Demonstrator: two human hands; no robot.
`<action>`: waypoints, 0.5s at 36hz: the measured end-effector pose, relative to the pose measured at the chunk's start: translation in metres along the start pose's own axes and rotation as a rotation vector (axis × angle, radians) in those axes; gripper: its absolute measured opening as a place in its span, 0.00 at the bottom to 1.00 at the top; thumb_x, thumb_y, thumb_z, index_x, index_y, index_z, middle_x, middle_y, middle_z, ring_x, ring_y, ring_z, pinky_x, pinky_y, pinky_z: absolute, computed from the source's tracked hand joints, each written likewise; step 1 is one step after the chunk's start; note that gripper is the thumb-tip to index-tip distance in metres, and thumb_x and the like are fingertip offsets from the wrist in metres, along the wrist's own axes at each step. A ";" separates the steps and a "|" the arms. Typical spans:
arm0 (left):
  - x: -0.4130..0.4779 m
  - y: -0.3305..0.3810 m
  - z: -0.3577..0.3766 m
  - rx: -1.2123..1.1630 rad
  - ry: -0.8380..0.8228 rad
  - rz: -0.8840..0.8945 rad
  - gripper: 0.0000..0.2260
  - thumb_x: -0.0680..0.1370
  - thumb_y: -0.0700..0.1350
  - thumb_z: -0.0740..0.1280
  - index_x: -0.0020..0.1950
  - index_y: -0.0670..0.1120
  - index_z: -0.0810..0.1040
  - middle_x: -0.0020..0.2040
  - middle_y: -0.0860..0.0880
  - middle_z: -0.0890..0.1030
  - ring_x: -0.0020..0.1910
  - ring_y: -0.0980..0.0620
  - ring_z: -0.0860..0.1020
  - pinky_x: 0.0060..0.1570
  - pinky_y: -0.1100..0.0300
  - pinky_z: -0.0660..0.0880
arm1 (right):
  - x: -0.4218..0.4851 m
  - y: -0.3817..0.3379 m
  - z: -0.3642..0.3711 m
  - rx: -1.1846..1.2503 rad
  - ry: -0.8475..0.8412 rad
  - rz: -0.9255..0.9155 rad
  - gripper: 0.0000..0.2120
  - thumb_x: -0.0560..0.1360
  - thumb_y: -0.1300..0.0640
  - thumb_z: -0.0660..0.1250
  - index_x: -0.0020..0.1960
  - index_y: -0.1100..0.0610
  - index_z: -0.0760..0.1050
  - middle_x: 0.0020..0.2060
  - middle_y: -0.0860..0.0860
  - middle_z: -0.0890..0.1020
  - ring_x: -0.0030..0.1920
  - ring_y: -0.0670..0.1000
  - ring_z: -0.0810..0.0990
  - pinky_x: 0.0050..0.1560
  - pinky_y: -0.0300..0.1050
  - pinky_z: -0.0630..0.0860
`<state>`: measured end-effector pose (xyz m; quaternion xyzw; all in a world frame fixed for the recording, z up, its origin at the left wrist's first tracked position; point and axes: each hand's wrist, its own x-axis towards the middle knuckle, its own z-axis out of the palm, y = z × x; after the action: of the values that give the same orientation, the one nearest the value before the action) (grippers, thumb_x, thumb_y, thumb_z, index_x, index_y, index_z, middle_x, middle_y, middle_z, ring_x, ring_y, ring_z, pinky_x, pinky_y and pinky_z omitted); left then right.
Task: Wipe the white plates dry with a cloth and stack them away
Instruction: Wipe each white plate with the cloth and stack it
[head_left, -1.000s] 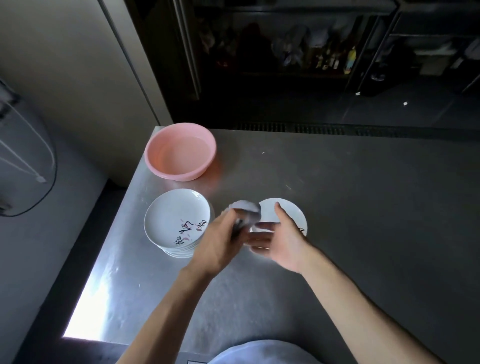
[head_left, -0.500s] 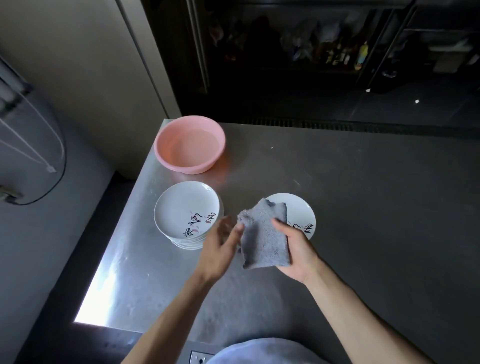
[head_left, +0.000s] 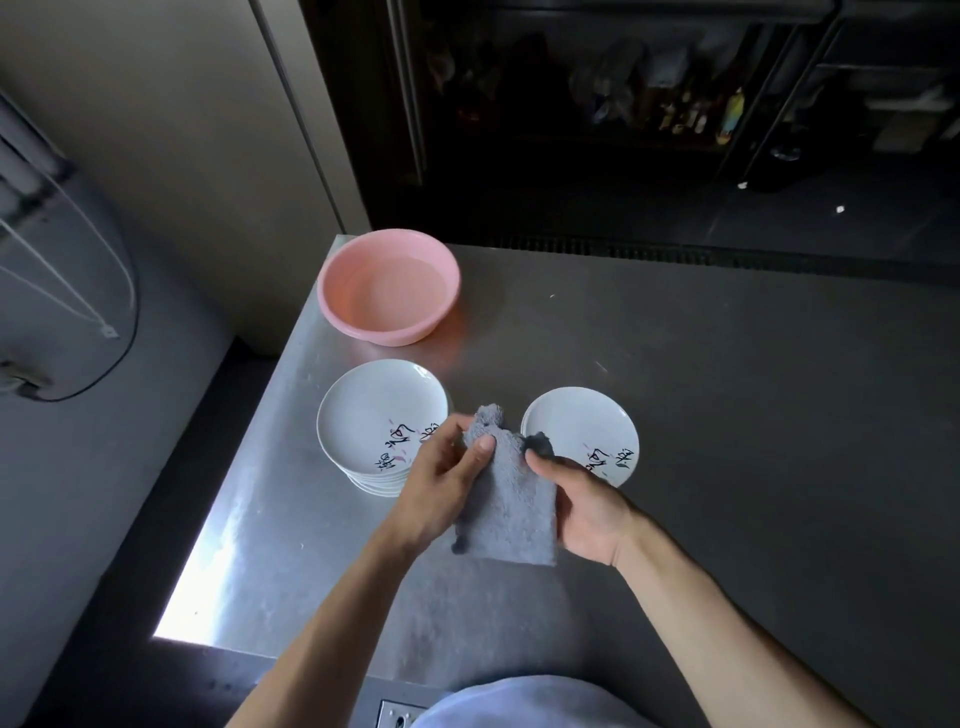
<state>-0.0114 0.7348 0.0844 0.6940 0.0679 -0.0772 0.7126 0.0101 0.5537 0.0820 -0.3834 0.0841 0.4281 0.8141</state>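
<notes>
While both hands hold it up over the table (head_left: 727, 415), the grey cloth (head_left: 511, 514) hangs as a rough rectangle, its surface thick and fluffy like terry, with one darker corner curled over at the upper right. The left hand (head_left: 441, 483) pinches the cloth's upper left edge, thumb pressed flat on the front and the fingers curled behind. The right hand (head_left: 582, 509) grips the right edge, thumb on top near the dark corner and the fingers tucked under the fabric.

Just left of the cloth, a stack of white plates (head_left: 374, 415) stands on the table: round, shallow, glossy, the top one marked with black brush-like strokes and faint pink dabs near its lower right rim. The left hand overlaps the stack's near right edge in view. To the right of the cloth, a single white plate (head_left: 576, 421) of the same shape and pattern lies flat on the table; the cloth's dark corner and the right thumb cover part of its left rim.

Beyond the stack, near the table's far left corner, sits a round pink plastic basin (head_left: 387, 286) with smooth sloping walls. The table top is dull brushed metal, with a bright glare along its near left edge.
</notes>
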 end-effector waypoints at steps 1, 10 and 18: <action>0.001 -0.001 -0.001 0.040 0.032 0.018 0.05 0.83 0.46 0.67 0.52 0.46 0.77 0.43 0.48 0.83 0.44 0.51 0.80 0.44 0.59 0.77 | 0.002 0.001 0.000 0.015 0.014 -0.010 0.19 0.76 0.51 0.71 0.64 0.57 0.80 0.64 0.59 0.80 0.65 0.56 0.79 0.58 0.48 0.79; 0.017 -0.021 -0.023 0.622 0.358 -0.055 0.18 0.81 0.65 0.64 0.45 0.52 0.75 0.38 0.56 0.81 0.38 0.51 0.80 0.42 0.53 0.75 | 0.025 0.018 0.000 0.054 0.120 -0.047 0.14 0.81 0.56 0.64 0.64 0.59 0.77 0.63 0.59 0.80 0.64 0.55 0.80 0.57 0.48 0.79; 0.032 -0.025 -0.101 0.709 0.593 -0.170 0.19 0.82 0.47 0.66 0.72 0.46 0.76 0.65 0.42 0.76 0.66 0.41 0.75 0.64 0.46 0.74 | 0.063 0.015 0.004 0.057 0.542 -0.252 0.17 0.84 0.53 0.61 0.70 0.59 0.73 0.64 0.51 0.80 0.66 0.50 0.77 0.71 0.48 0.69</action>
<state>0.0160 0.8346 0.0508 0.8786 0.2945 0.0479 0.3727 0.0368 0.6011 0.0471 -0.4679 0.2623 0.2034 0.8191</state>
